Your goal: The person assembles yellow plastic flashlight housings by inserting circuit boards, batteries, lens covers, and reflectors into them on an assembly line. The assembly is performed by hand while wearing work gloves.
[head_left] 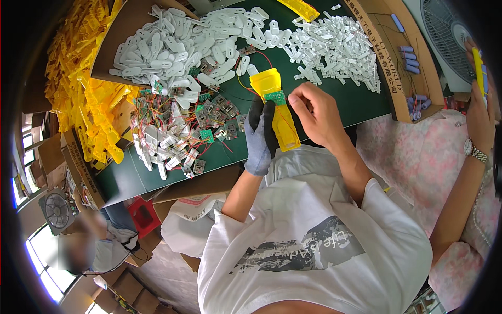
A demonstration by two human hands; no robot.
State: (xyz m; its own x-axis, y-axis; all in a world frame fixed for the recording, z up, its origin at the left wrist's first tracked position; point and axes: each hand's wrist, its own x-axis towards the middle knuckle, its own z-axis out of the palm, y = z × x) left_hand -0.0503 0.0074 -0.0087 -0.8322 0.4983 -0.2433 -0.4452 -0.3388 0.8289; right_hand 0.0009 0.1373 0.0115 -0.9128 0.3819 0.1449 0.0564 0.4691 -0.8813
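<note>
My left hand (260, 133), in a grey and black glove, grips a long yellow plastic casing (285, 131) over the table's near edge. On the casing's middle lies a small green circuit board (274, 97), with thin red and black wires running off toward the pile beyond. Just right of the board is my bare right hand (316, 112), its fingers curled in and the thumb close to the board. Whatever those fingers may hold is hidden. Tangled circuit boards with wires (212, 112) lie left of my glove.
White oval plastic covers (162, 47) are heaped at the far left, small white parts (334, 52) at the far right. Yellow casings (86, 68) fill the left side. A cardboard box (387, 57) holds blue cylindrical cells (410, 63). At right, a co-worker's hand (483, 115) holds a yellow piece.
</note>
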